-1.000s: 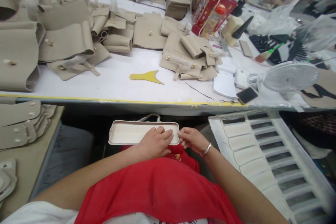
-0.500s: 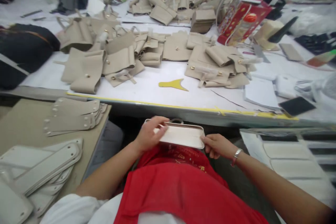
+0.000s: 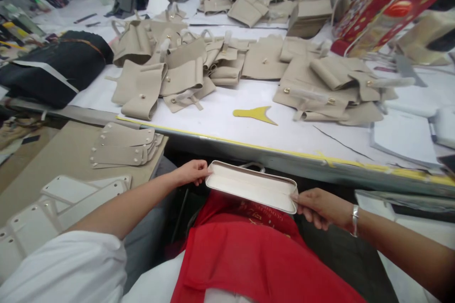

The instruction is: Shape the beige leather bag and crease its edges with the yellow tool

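A long cream oblong panel [image 3: 250, 187] with a raised stitched rim is held level over my lap, just below the table edge. My left hand [image 3: 192, 172] pinches its left end, fingers closed on the rim. My right hand [image 3: 320, 208], with a silver bracelet on the wrist, grips its right end. A red apron [image 3: 256, 255] covers my lap under the panel.
A white worktable [image 3: 227, 118] carries heaps of beige bag parts [image 3: 170, 66], a yellow template [image 3: 256, 114] and a red box [image 3: 384, 4]. A low brown side table at left bears stacked beige strips [image 3: 122, 144] and cream panels [image 3: 67, 199]. A black bag [image 3: 57, 66] lies far left.
My left hand slid from the panel's middle to its left end. The camera turned left, so the side table and black bag came into view and the fan left it.
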A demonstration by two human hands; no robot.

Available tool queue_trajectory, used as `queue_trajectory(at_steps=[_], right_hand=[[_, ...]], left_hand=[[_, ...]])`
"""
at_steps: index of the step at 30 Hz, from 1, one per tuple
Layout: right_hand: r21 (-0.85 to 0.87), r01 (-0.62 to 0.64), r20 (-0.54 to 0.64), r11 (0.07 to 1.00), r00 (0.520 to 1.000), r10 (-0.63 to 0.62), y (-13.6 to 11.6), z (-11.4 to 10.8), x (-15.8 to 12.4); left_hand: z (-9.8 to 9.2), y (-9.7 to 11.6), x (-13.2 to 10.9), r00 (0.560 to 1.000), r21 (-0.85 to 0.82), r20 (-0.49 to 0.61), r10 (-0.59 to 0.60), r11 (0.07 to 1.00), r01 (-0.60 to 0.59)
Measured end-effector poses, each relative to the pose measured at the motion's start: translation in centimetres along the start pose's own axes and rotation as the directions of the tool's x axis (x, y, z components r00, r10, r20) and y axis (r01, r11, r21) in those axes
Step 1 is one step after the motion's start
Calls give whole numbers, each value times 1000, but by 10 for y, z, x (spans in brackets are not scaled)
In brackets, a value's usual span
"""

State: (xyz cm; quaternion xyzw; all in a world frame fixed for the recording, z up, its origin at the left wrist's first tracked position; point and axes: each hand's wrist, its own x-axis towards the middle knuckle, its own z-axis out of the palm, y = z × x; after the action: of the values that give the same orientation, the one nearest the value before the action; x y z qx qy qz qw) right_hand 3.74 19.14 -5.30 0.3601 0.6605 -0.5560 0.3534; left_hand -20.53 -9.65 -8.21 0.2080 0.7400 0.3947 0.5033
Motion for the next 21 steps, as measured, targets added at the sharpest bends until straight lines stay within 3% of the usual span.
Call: queue_trajectory(at_steps=[5,12,17,21], right_hand=[[28,-78,97,997,992,75,-6,-10,5],[106,-85,163,991,984,67,0,-18,18],[132,72,47,989,996,-79,13,-9,12],[-17,168,-147,986,975,-169,21,-5,6]], left_hand=[[-7,8,10,991,37,117,-66,997,62],[-3,6,16,991,-51,99,-90,994,95],[-1,-3,11,999,15,53,-10,1000,10],[-3,6,9,985,378,-30,172,914,-148]])
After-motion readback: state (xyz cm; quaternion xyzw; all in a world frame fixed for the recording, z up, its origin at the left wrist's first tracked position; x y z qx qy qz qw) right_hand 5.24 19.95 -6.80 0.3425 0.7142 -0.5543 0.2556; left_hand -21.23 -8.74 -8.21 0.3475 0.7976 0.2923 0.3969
